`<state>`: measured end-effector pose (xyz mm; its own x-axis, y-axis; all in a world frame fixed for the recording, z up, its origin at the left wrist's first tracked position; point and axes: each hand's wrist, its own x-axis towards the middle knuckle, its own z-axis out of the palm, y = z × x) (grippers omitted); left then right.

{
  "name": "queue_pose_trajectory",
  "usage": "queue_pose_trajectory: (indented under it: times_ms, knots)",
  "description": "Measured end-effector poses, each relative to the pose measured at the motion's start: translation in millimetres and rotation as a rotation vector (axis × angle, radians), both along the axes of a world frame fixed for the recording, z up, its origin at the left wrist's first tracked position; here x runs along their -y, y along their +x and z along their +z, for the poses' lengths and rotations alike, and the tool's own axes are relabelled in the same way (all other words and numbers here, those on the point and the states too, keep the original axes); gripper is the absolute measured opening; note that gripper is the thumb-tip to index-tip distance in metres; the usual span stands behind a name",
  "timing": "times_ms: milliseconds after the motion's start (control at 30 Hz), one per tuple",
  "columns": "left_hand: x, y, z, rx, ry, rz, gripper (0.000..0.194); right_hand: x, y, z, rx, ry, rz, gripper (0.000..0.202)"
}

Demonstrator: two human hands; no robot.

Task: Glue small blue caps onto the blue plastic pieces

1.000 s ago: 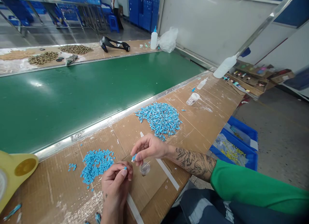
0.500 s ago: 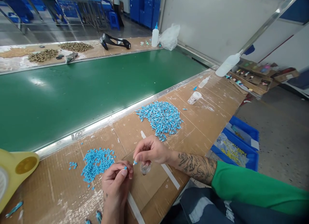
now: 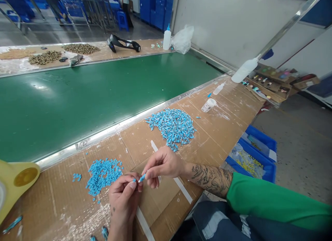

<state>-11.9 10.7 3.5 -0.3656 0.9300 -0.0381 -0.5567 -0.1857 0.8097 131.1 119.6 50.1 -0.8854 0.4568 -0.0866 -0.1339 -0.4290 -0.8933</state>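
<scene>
Evidently, the left hand [image 3: 123, 196] pinches a blue bit [image 3: 134, 180], the right hand [image 3: 164, 165] a blue peg [image 3: 142, 178] — yellow parts [image 3: 248, 164] fill a bin [image 3: 271, 174].

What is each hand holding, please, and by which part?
Right hand: a slim blue white-tipped piece, by its blue end. Left hand: a tiny blue piece, part held unclear.

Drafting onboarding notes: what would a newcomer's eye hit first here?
Probably the broad green surface spanning the left and middle. Next, two bright blue piles on the cardboard: pointed pieces just beyond the right hand, small rings left of the left hand.
</scene>
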Motion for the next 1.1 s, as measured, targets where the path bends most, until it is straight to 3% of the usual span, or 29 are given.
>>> queue_pose_trajectory:
  times_ms: [200,300,800,967,1100]
  knots:
    - [-1,0,-0.1,-0.05,0.042,0.044,0.007,0,-3,6.3,0.06,0.697,-0.149,0.026]
    - [-1,0,-0.5,-0.082,0.055,0.045,0.006,-2,-3,12.9,0.067,0.882,-0.177,0.024]
    - [3,-2,-8.0,-0.163,0.062,0.032,0.005,-2,-1,26.3,0.071,1.03,-0.18,0.016]
    - [11,-6,-15.6,-0.39,-0.06,0.118,0.007,-7,1,28.2,0.169,1.068,-0.117,0.019]
    - [17,-11,-15.2,-0.589,-0.132,0.156,0.005,-9,3,27.6,0.227,0.997,-0.066,0.018]
